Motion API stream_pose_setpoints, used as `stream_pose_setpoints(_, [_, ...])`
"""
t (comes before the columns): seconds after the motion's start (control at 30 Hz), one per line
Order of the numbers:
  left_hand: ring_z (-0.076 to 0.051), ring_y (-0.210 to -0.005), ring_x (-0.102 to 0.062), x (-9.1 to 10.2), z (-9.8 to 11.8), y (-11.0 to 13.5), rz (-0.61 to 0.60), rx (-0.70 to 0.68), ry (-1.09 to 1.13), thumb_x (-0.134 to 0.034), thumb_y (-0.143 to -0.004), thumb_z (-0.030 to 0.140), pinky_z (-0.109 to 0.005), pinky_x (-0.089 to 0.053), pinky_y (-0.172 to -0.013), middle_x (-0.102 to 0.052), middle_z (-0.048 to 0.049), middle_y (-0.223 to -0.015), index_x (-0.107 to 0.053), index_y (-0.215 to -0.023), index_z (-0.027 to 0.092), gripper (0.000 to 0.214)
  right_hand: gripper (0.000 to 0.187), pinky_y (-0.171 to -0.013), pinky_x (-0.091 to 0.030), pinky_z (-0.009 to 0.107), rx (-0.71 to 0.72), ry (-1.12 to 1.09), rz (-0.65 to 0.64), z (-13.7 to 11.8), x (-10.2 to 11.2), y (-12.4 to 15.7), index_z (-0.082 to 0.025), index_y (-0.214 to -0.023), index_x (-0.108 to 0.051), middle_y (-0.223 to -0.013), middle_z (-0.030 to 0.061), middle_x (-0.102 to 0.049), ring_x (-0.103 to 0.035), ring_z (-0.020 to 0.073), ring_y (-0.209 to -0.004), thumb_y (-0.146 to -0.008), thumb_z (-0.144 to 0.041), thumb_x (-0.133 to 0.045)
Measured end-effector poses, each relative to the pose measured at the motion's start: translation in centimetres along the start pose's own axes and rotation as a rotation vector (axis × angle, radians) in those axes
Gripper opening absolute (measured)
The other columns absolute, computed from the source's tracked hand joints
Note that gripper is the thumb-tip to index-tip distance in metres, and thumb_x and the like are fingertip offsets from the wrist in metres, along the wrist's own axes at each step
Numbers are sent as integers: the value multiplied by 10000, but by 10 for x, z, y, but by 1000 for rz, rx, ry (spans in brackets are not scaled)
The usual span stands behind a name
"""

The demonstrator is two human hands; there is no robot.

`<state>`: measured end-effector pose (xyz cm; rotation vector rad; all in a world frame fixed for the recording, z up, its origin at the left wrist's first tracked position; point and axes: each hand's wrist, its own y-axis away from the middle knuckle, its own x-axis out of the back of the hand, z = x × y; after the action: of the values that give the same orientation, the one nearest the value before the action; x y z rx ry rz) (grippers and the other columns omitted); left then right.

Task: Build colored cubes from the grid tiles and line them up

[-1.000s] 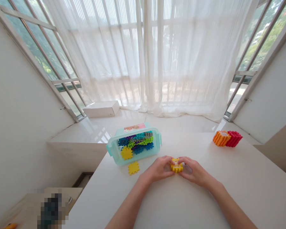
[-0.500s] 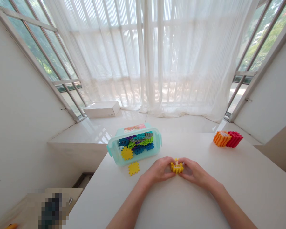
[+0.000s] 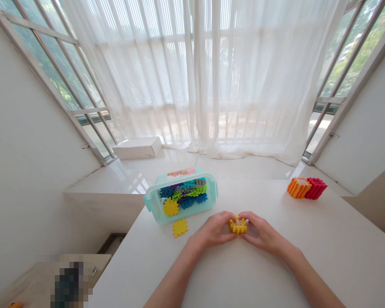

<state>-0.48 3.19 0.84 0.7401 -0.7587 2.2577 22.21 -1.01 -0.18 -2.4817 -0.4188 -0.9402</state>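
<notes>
My left hand [image 3: 214,231] and my right hand [image 3: 260,231] meet at the middle of the white table [image 3: 244,273]. Both pinch a small yellow block assembly [image 3: 238,225] made of toothed square tiles, held just above the tabletop. A clear teal-rimmed bin [image 3: 180,194] lies on its side to the left of my hands, with several coloured tiles inside. One loose yellow tile [image 3: 180,227] lies flat on the table in front of the bin's mouth.
An orange cube [image 3: 298,187] and a red cube [image 3: 315,188] of the same tiles stand together at the table's far right. A white box [image 3: 137,147] sits on the window ledge beyond. The table's left edge drops to the floor.
The hands and the yellow assembly stay almost in place. The fingers have shifted slightly around the piece.
</notes>
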Motion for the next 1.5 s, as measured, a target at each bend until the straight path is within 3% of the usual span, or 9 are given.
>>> stream_pose_setpoints(0.27, [-228, -960, -646, 1, 3, 2, 24, 40, 37, -724, -750, 265, -335, -518, -863, -670, -77, -1084, -570, -1157, 215, 437, 450, -846, -518, 350, -46, 0, 4, -4, 1, 0, -264, -1211, -500, -1138, 65, -646, -640, 225, -959, -794, -213, -661])
stream_pose_setpoints(0.5, [-233, -1160, -585, 2, 4, -1, 53, -37, 46, -732, -766, 286, -356, -465, -1017, -589, -98, -1287, -530, -1213, 224, 494, 579, -922, -520, 413, -37, -7, 14, -6, 3, -1, -277, -1332, -436, -1257, 93, -603, -613, 259, -1083, -815, -344, -688])
stream_pose_setpoints(0.63, [-241, -1233, -548, 14, 10, 7, 110, 15, -39, -712, -801, 354, -389, -446, -1056, -552, -105, -1357, -524, -1243, 225, 497, 624, -931, -528, 456, -21, 14, 65, -3, 6, 1, -280, -1389, -395, -1347, 116, -545, -603, 273, -1117, -837, -379, -668])
stream_pose_setpoints(0.73, [-225, -1159, -597, 26, 11, 37, 194, 129, -174, -599, -892, 358, -402, -481, -1019, -631, -75, -1247, -566, -1180, 241, 312, 560, -912, -541, 458, -4, 19, 122, -1, 8, 0, -283, -1391, -397, -1352, 114, -548, -610, 264, -1109, -880, -365, -613])
stream_pose_setpoints(0.83, [-242, -1102, -626, 31, 0, 87, 283, 254, -375, -527, -927, 339, -431, -510, -979, -678, -73, -1137, -625, -1054, 236, 191, 459, -878, -555, 442, 0, 27, 182, 1, 6, -2, -278, -1349, -436, -1289, 104, -597, -634, 247, -1050, -916, -361, -562])
stream_pose_setpoints(0.93, [-284, -1197, -575, 30, -16, 133, 421, 383, -575, -517, -911, 343, -500, -476, -1027, -629, -106, -1261, -602, -1173, 218, 303, 385, -852, -557, 435, 15, 46, 226, 2, 2, -4, -269, -1300, -473, -1212, 102, -635, -644, 244, -1002, -935, -377, -535])
stream_pose_setpoints(1.03, [-313, -1231, -547, 27, -25, 153, 430, 510, -678, -492, -905, 366, -528, -473, -1017, -585, -140, -1335, -563, -1261, 169, 413, 316, -831, -556, 425, 27, 69, 251, 2, -1, -4, -259, -1242, -509, -1133, 95, -656, -648, 232, -947, -949, -379, -513])
stream_pose_setpoints(1.3, [-284, -1134, -596, 38, -6, 118, 223, 527, -589, -541, -879, 277, -453, -499, -927, -661, -93, -1212, -645, -957, 207, 148, 225, -780, -563, 388, 52, 116, 321, 5, -3, -4, -242, -1141, -561, -1033, 82, -680, -660, 214, -853, -955, -345, -489])
stream_pose_setpoints(1.5, [-271, -1001, -659, 49, -6, 106, 189, 436, -588, -600, -855, 361, -401, -519, -870, -699, -85, -1079, -594, -1114, 208, 301, 210, -787, -558, 382, 47, 126, 294, 5, -3, -4, -246, -1125, -568, -1026, 74, -678, -662, 208, -854, -964, -342, -472])
